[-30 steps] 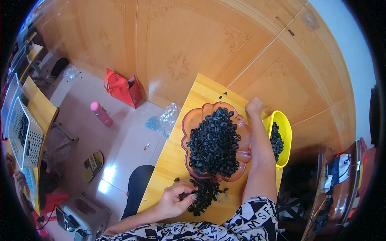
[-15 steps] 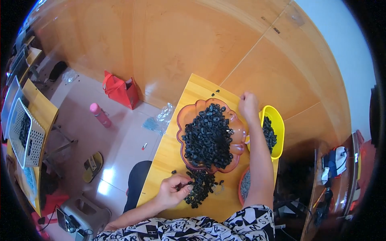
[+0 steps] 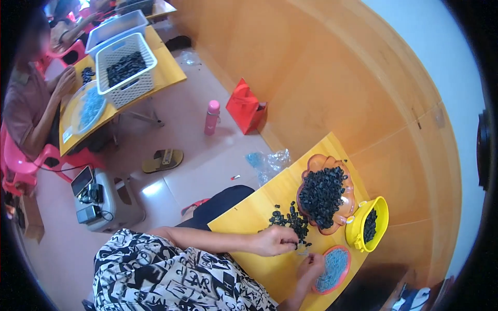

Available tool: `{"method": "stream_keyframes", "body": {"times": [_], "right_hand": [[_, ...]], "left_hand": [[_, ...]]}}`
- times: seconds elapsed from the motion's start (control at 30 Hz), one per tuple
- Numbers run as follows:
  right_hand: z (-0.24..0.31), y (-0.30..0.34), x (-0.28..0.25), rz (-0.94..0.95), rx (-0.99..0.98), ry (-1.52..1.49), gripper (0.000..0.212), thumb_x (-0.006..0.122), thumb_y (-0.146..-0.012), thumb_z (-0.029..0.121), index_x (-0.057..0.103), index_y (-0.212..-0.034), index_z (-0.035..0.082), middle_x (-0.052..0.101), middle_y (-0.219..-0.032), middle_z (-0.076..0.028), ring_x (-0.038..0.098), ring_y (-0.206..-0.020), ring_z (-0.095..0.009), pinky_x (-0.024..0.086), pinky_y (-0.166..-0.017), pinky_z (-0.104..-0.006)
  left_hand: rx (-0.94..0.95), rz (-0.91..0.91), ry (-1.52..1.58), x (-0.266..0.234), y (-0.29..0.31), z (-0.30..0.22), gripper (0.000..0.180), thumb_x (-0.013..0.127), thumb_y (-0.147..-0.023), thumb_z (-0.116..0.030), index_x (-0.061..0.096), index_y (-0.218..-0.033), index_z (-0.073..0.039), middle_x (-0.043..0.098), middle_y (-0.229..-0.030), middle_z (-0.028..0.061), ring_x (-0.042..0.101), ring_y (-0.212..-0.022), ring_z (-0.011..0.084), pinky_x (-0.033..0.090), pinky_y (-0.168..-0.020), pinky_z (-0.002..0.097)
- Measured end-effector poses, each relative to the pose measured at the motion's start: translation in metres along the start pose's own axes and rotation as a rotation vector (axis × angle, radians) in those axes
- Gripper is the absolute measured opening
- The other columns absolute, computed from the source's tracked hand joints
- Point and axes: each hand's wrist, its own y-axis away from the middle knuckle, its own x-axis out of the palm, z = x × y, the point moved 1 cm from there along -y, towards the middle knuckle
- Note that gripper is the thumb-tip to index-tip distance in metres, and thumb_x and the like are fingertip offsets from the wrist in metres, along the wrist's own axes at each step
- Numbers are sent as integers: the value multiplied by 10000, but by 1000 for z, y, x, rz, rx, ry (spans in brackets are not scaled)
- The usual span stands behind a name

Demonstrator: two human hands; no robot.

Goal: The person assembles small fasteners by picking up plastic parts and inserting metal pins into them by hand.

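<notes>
My left hand point(image 3: 275, 241) is closed in a pinch at the near side of a loose pile of small black plastic parts point(image 3: 291, 220) on the wooden table. What lies between its fingertips is too small to make out. Just to the right, my right hand point(image 3: 310, 266) has its fingers pressed together beside a red-rimmed bowl point(image 3: 346, 277) of thin grey-blue pins point(image 3: 333, 267). Any item in that hand is hidden. Beyond both hands, a heap of black parts point(image 3: 321, 194) fills a scalloped orange-brown tray point(image 3: 348, 199).
A yellow basket point(image 3: 355, 236) with black parts stands right of the tray. The table's point(image 3: 244, 220) left edge borders my leg. On the floor are a pink bottle point(image 3: 211, 119), a red bag point(image 3: 244, 106) and a slipper point(image 3: 163, 161). Another person point(image 3: 26, 103) works at a table with a white basket point(image 3: 126, 93).
The view has swung left, bringing the other person in. My right hand has come back from beyond the yellow basket to beside the pin bowl. My left hand stays by the loose pile.
</notes>
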Motion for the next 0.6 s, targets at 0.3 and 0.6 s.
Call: {"method": "stream_keyframes", "body": {"times": [0.3, 0.6], "right_hand": [[-8, 23, 9, 27, 50, 57, 22, 542, -695, 19, 560, -703, 10, 532, -702, -182, 513, -710, -357, 405, -637, -433], [-8, 11, 3, -106, 152, -275, 158, 599, -696, -39, 601, -853, -13, 582, -829, -117, 564, -726, -235, 461, -658, -317]], "left_hand": [[-220, 129, 61, 24, 61, -12, 197, 595, -821, -60, 584, -1001, 17, 556, -817, 60, 537, -750, 134, 444, -653, 269], [-457, 7, 325, 18, 64, 9, 154, 585, -818, 22, 627, -962, -13, 524, -698, -50, 439, -615, 14, 369, -562, 164]]}}
